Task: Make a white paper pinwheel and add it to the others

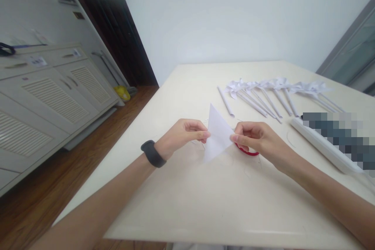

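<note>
A white sheet of paper folded into a triangle [218, 134] is held up over the table between both hands. My left hand [191, 131], with a dark band on its wrist, pinches the left edge between thumb and fingers. On the other side, my right hand [253, 136] pinches the right corner. Behind and below the right hand shows part of a red ring-shaped item [252, 153], mostly hidden by the fingers, so I cannot tell what it is.
Several white paper pinwheels [278, 84] on rolled paper sticks lie at the back right. A single paper tube [225, 101] rests left of them. A long white roll or box [322, 144] lies at right, partly pixelated. The pale table [175, 203] borders a cabinet [58, 97] across the floor.
</note>
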A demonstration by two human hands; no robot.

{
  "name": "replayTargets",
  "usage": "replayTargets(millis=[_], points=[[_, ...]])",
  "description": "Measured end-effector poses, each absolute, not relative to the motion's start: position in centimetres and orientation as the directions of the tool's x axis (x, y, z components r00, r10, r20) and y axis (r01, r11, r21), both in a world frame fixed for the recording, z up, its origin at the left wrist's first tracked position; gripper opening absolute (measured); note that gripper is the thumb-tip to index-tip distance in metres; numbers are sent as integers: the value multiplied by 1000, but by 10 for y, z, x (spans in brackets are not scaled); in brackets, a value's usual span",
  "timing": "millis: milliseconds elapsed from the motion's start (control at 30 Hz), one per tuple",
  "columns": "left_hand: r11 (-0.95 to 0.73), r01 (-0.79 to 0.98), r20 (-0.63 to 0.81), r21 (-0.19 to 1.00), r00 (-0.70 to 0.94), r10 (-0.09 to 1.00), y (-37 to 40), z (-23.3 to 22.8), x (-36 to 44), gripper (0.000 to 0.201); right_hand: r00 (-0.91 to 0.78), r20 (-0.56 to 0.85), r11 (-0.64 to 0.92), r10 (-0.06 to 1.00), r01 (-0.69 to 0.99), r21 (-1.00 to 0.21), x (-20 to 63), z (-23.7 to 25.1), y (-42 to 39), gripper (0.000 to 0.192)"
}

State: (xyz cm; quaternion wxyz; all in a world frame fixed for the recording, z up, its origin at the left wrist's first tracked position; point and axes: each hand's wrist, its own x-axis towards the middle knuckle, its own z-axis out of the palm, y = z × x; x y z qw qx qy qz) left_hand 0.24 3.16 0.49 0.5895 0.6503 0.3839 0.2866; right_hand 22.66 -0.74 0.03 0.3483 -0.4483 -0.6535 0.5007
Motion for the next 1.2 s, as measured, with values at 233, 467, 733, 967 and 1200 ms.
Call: replayTargets(millis=[233,467,733,967,1200], points=[[-3,139,-72,990,532,844,31,6,4,11,-345,12,106,939,254,-961,228,0,-7,29],[-26,150,-58,988,530,846,32,5,3,12,-331,4,98,944,267,-959,228,-1,-7,31],[-78,226,-47,971,502,864,30,8,4,15,-337,18,103,941,237,-966,225,3,-7,29],[-12,215,-88,977,451,888,26,10,8,14,-322,24,103,946,233,-967,224,3,-8,28],[51,207,-143,977,462,875,25,12,7,11,-324,33,116,946,240,-964,225,3,-7,29]])
